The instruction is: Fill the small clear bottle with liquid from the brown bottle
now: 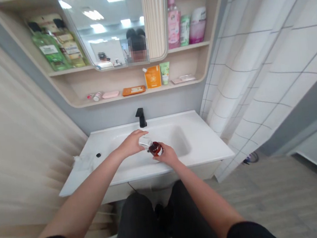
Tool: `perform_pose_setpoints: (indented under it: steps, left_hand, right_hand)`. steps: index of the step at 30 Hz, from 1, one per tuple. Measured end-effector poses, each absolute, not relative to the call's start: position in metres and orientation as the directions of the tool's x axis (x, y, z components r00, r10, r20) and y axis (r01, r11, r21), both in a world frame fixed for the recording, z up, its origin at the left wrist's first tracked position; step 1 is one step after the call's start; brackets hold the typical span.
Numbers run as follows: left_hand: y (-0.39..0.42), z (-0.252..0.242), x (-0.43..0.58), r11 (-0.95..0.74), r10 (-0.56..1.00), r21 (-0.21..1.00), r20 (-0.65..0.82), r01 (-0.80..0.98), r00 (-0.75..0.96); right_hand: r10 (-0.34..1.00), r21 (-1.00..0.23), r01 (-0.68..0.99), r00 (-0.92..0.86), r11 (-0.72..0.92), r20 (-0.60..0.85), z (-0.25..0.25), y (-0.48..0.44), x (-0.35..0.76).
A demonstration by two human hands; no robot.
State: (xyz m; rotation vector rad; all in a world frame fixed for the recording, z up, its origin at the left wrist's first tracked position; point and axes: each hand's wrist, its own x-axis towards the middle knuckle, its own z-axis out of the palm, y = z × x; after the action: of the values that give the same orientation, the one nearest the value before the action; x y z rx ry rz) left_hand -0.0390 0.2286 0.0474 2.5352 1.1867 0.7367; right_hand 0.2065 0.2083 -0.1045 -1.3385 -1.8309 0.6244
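Over the white basin (180,141), the person's two hands hold a pair of small vessels end to end, almost in the middle of the view. The right hand (168,155) grips the bottle (155,148), its fingers curled around the side nearest to them. The bottle is a deep reddish brown, glossy and rounded, with a darker patch at its upper end and a small pale area, perhaps a label, showing beside the fingers. It looks see-through in places, the brown turning to a brighter red along the lower edge. The left hand (134,141) is closed around the clear container (144,142), thumb and fingers on either side of it. This one is colourless and shiny, with whitish glints over its body; it lies tipped over, almost sideways, its right end meeting or just overlapping the upper end of the bottle. Whether the ends actually touch, and whether any liquid is passing between them, is too small to tell. The black tap (140,117) stands just beyond the left hand, at the back of the basin. On the shelf (183,88) above, an orange pouch (153,77) stands next to a green tube (165,73).
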Motion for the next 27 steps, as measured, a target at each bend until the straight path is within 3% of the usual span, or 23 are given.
perform_pose_setpoints:
  steps: [7,21,27]
  left_hand:
    - [0.23,0.054,-0.036,-0.669,0.743,0.36,0.322,0.65,0.587]
    - [0.23,0.086,-0.017,-0.772,0.635,0.097,0.186,0.629,0.75]
    - [0.23,0.097,-0.006,-0.787,0.617,0.097,0.142,0.609,0.774]
  right_hand:
    - [0.943,-0.763,0.556,-0.156,0.329,0.293,-0.105,0.208,0.207]
    - [0.935,-0.755,0.552,-0.164,0.352,0.316,-0.111,0.211,0.208]
    - [0.938,-0.777,0.527,-0.157,0.344,0.309,-0.107,0.21,0.208]
